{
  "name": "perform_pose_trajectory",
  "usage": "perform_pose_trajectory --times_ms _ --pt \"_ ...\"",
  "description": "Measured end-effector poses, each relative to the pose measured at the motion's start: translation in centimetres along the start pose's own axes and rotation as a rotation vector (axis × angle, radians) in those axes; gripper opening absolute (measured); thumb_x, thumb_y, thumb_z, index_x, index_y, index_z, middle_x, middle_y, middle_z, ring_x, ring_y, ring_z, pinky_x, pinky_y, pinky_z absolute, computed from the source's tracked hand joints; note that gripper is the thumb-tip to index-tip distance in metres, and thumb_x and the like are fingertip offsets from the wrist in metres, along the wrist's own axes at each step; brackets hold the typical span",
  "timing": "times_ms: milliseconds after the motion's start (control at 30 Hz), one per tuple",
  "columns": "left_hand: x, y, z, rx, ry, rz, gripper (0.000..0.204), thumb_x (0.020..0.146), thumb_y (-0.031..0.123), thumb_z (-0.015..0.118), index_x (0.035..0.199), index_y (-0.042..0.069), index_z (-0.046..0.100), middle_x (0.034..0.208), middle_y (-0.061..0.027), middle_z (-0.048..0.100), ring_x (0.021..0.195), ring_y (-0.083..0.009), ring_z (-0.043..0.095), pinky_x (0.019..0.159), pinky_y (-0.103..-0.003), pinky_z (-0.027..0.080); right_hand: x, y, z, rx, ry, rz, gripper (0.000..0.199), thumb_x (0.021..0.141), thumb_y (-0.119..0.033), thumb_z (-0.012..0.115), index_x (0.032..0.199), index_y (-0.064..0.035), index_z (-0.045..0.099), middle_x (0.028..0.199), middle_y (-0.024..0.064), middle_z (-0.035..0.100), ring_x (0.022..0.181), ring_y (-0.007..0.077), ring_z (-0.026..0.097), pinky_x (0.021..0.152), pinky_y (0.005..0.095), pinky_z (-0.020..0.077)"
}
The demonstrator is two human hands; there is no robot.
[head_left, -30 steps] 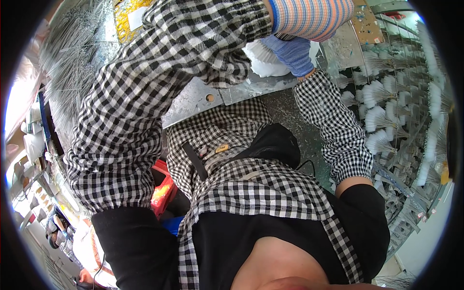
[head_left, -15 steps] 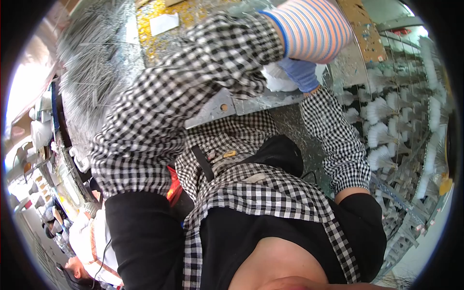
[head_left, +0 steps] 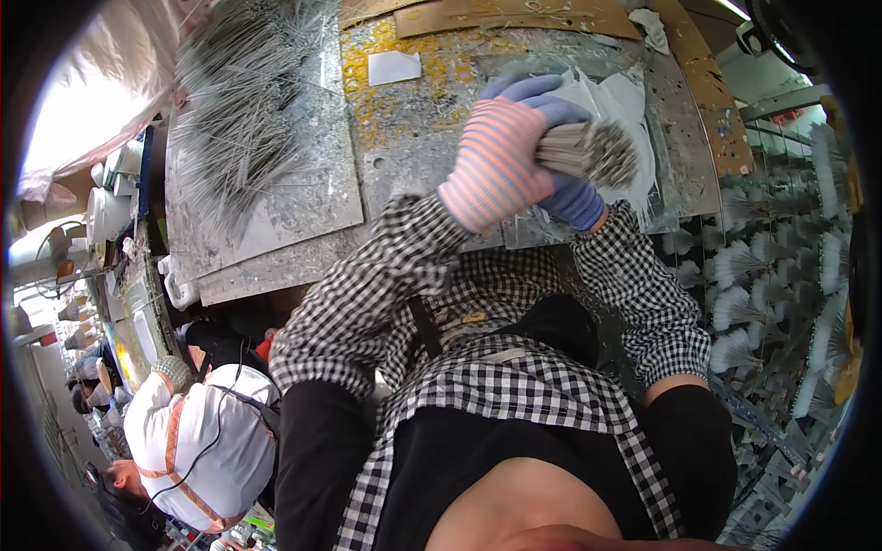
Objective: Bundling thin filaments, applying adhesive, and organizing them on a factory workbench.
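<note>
Since half a second before, both hands had come down and toward the middle of the head view, and the bench that had been mostly hidden behind the checked sleeves lay open above them.

From the head view, the left hand (head_left: 496,165), in a pink-striped glove, was curled shut around a bundle of thin grey bristles (head_left: 588,151). The right hand (head_left: 560,188), in a blue glove, wrapped the same bundle from behind and below, its fingers closed on it. The cut ends of the bundle fanned out to the right, just above a white sheet (head_left: 634,110) lying on the metal bench (head_left: 413,156).

Room to move was tight. The bench's near edge ran just below the hands, close against the person's checked shirt and black apron. To the left, a loose heap of long grey bristles (head_left: 239,129) spread over a separate metal plate (head_left: 303,207) whose lower edge overhung the bench front. To the right, rows of white tufted brush heads (head_left: 735,275) stood near the right elbow.

A small white rectangular label (head_left: 393,66) sat on the bench between the heap and the hands, amid yellow stains. A brown cardboard strip (head_left: 514,16) ran along the far edge. At lower left, another person in a white top (head_left: 197,441) stood well apart.
</note>
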State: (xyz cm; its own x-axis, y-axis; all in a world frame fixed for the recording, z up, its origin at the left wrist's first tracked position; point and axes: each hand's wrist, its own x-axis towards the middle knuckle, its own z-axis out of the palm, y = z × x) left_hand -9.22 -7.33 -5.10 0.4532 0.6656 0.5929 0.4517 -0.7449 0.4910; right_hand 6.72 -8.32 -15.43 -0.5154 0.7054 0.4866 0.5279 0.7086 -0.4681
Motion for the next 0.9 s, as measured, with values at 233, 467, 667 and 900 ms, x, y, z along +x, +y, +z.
perform_pose_trajectory --times_ms 233,467,667,900 --pt "-3.4 -1.5 -5.6 0.502 -0.699 -0.16 0.031 0.07 0.023 0.08 0.095 0.012 0.067 0.096 -0.0104 0.071 0.096 -0.0292 0.068 0.081 -0.042 0.052 9.2 3.6 -0.5 0.042 -0.165 0.1 0.033 0.087 -0.034 0.067 0.107 -0.0087 0.072 0.106 0.0114 0.07 0.107 0.0301 0.062 0.097 0.0417 0.0484" --pt "-6.5 -7.1 -6.7 0.671 -0.904 -0.313 0.029 0.073 0.02 0.078 0.098 0.009 0.066 0.085 -0.0109 0.07 0.087 -0.0321 0.07 0.078 -0.043 0.053 17.3 8.1 7.6 -0.545 -0.359 0.135 0.025 0.089 -0.031 0.062 0.103 -0.0127 0.073 0.102 0.0104 0.069 0.1 0.0295 0.064 0.088 0.0433 0.052" --pt "-5.3 -6.3 -11.9 -0.204 -0.08 -0.723 0.03 0.085 0.017 0.078 0.107 0.0 0.066 0.09 -0.0074 0.072 0.077 -0.0099 0.063 0.073 -0.028 0.053 17.6 7.8 7.2 -0.545 -0.195 0.026 0.018 0.089 -0.024 0.064 0.099 -0.0098 0.07 0.097 0.0069 0.068 0.092 0.0244 0.064 0.084 0.0381 0.0527" --pt "-3.5 -6.7 -12.7 -0.513 0.146 -0.691 0.021 0.084 0.013 0.078 0.096 -0.001 0.069 0.082 -0.0031 0.071 0.076 -0.0094 0.066 0.071 -0.025 0.053 16.0 -3.5 -0.3 0.928 -0.29 0.416 0.029 0.099 -0.028 0.06 0.105 -0.0008 0.07 0.102 0.0055 0.069 0.098 0.0146 0.064 0.089 0.0304 0.0521"
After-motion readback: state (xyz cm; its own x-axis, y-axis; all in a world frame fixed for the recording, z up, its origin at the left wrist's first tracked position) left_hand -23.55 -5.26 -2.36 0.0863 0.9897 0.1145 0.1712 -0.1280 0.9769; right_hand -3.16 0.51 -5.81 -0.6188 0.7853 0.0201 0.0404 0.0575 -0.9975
